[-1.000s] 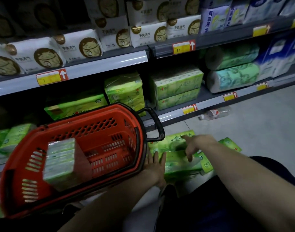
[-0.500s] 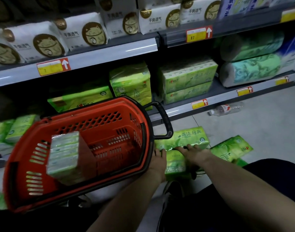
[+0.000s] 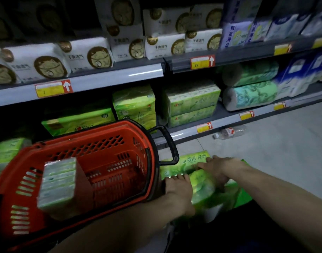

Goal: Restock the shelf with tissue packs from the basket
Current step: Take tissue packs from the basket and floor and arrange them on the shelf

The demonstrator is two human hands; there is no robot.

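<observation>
Head view: bare floor [image 3: 266,152] lies open toward 3 o'clock, bounded by the edge of the bottom shelf [image 3: 182,134], where a plastic bottle [image 3: 229,132] lies. The red basket [image 3: 120,143] fills 8 o'clock, tilted, with a pale pack [image 3: 58,183] inside. At 5 o'clock, just beside the basket's rim, a green tissue pack [image 3: 202,189] lies on the floor. The left hand [image 3: 176,187] curls over its left end, and the right hand [image 3: 218,168] grips its top, fingers spread. Its glossy wrap is blurred.
</observation>
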